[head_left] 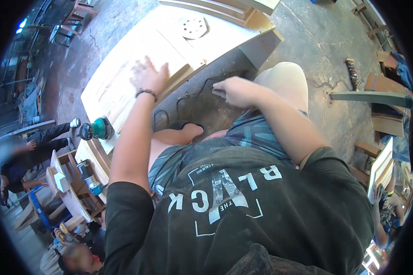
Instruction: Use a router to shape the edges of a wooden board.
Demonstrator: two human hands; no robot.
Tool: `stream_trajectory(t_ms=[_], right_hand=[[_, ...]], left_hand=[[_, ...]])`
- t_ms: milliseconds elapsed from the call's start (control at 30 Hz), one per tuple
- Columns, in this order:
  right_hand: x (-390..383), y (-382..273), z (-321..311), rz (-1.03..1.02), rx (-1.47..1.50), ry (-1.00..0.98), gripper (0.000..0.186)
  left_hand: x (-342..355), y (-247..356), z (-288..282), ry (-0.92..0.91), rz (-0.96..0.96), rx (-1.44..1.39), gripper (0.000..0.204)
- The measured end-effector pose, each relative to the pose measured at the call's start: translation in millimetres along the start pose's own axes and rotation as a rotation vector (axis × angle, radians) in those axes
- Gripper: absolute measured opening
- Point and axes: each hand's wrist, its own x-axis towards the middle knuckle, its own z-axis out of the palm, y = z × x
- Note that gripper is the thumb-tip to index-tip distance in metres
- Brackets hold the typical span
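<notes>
My left hand (149, 76) rests flat on a pale wooden panel (170, 50), fingers spread and a little blurred by motion. A dark bracelet circles that wrist. Above my lap, beside my bent knee, hovers my right hand (238, 91). Its fingers are curled together, and whatever they may hold is too small to make out. On the white worktop (222, 39), past the panel, lies a round pale sanding disc (192, 27) with several holes. A green and black sander (95, 129) stands at the panel's near left end.
Framed wood pieces (225, 11) lie at the worktop's far edge. A dark cord (188, 95) trails on the floor below. Another teal power tool (89, 176) sits on wood at left, near two people. A green beam (374, 98) and stacked boards stand at right, with another person beyond.
</notes>
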Motion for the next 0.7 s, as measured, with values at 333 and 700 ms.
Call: stream_trajectory(t_ms=[333, 700], right_hand=[[39.6, 44.5, -39.9, 0.16, 0.181, -0.104, 0.057], [44.3, 50.9, -30.2, -0.049, 0.181, 0.02, 0.058]], left_hand=[[-95.7, 85.1, -6.7, 0.332, 0.82, -0.374, 0.046], [-13.8, 28.2, -26.2, 0.152, 0.905, -0.18, 0.037]])
